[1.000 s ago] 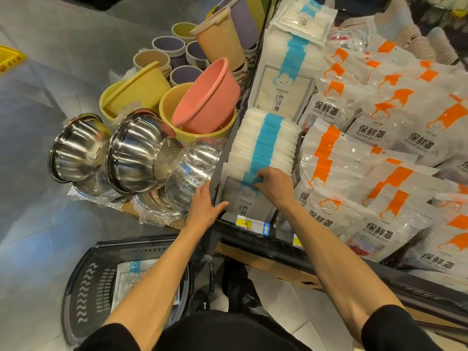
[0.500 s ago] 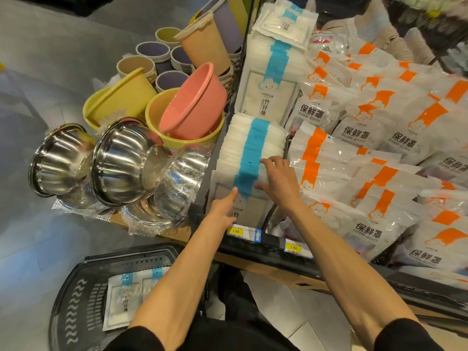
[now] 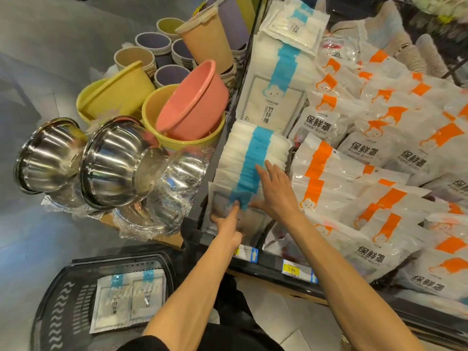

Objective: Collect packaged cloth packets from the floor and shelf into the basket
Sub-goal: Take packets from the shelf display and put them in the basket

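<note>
A row of white cloth packets with a blue band stands upright at the shelf's front left. A second row stands behind it. My right hand lies on the near row's top edges with its fingers straight and spread. My left hand touches the front packet with its straight index finger on the blue band and its thumb out to the left. Two more packets lie flat in the black basket on the floor at lower left.
Wrapped steel bowls and pink and yellow plastic basins crowd the floor left of the shelf, with cups behind. Orange-banded bags fill the shelf to the right. Price tags line the shelf's black front edge.
My left hand moved from the stack's left side onto the front packet's face. My right hand slid further up the row and its fingers spread out.
</note>
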Available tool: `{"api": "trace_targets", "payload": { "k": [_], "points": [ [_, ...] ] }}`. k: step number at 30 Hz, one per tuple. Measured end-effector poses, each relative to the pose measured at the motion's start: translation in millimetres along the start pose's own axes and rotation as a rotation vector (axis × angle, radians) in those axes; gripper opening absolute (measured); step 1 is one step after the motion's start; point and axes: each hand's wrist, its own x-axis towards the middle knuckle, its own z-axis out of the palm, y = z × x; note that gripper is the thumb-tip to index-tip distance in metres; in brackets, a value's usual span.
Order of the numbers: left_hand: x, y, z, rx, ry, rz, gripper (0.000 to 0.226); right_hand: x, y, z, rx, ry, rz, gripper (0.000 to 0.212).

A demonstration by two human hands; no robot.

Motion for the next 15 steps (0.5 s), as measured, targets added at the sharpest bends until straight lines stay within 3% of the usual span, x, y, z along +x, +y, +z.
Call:
{"api": "trace_targets", "payload": {
  "k": [5,9,15],
  "points": [
    [5,-2,-3,-0.105,-0.105,0.069,0.098,7,3,-2,0.027,-0.045,0.009,0.112],
    [11,-5,-5,-0.129,-0.174,0.099,0.106,8,5,-9,0.057,-0.067,-0.009,0.111],
    [12,-4,-1,-0.101,-0.195,0.132,0.096,6,1,-6,-0.007,-0.106,-0.024,0.108]
  ]
}}
